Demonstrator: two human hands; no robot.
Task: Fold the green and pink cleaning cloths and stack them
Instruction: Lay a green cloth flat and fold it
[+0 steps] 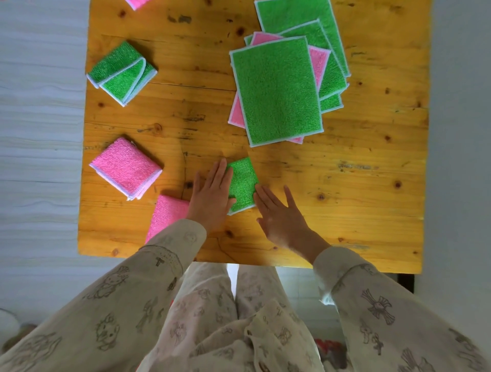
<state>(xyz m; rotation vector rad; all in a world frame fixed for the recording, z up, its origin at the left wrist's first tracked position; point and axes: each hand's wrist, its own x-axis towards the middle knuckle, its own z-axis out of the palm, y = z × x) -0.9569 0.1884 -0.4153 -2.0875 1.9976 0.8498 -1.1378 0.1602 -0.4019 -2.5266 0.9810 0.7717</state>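
Observation:
A small folded green cloth lies near the table's front middle. My left hand rests flat on its left part with straight fingers. My right hand lies flat beside its right edge, fingers spread, fingertips touching the cloth. A pile of unfolded green and pink cloths spreads over the back right of the table. A folded green cloth sits at the back left, a folded pink cloth at the left. Another pink cloth lies partly under my left sleeve.
The wooden table has bare wood at its right side and front right. A corner of one more pink cloth shows at the top edge. Grey floor surrounds the table.

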